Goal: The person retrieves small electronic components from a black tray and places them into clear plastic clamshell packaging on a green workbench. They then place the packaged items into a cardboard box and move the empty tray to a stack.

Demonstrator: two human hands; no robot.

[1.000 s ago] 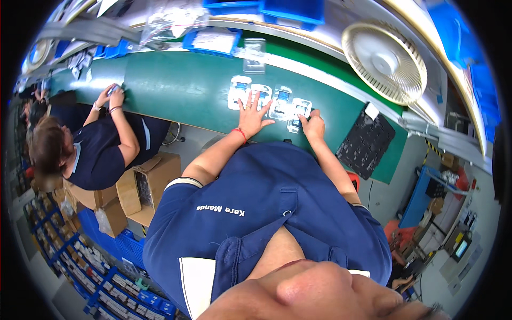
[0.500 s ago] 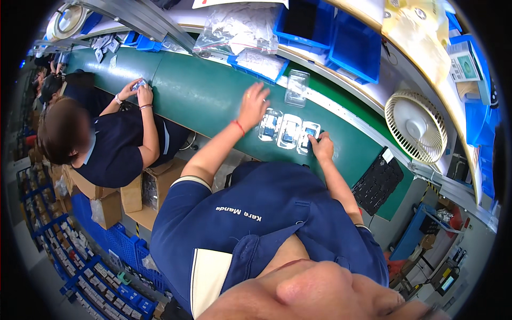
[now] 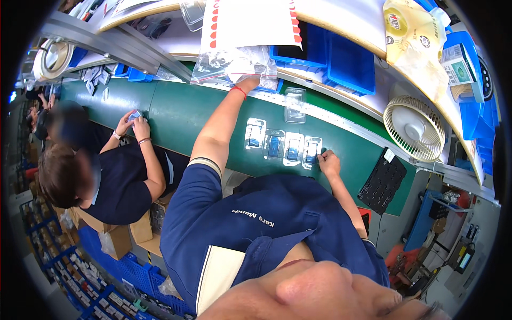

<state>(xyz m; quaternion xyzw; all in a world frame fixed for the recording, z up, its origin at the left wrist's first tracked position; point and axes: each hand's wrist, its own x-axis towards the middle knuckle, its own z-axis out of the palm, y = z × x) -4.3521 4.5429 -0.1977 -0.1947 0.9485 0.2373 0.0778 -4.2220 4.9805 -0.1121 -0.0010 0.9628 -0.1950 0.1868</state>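
Observation:
My left hand [image 3: 249,84] reaches to the back of the bench, at a blue bin with white pieces. Its fingers are hidden beneath the hanging clear plastic bag [image 3: 229,66]. My right hand [image 3: 330,162] is closed, fingers curled, with its fingertips at the right edge of a clear plastic blister tray [image 3: 312,152] holding a dark and blue item. Left of that lie more such trays in a row: one [image 3: 293,149], another [image 3: 274,144], and the leftmost tray [image 3: 255,133], set slightly farther back. Behind the row is a clear tray [image 3: 295,105] that looks unfilled.
Blue bins [image 3: 349,64] line the shelf above the green bench [image 3: 213,144]. A white sheet [image 3: 250,24] overhangs the plastic bag. At right are a round fan [image 3: 415,128] and a black slotted tray [image 3: 382,181]. A co-worker [image 3: 117,176] sits at left, holding a small item.
My left hand has moved back from above the trays to beneath the bag. The leftmost tray now shows at the row's end. My right hand stays by the rightmost tray, its fingers more curled.

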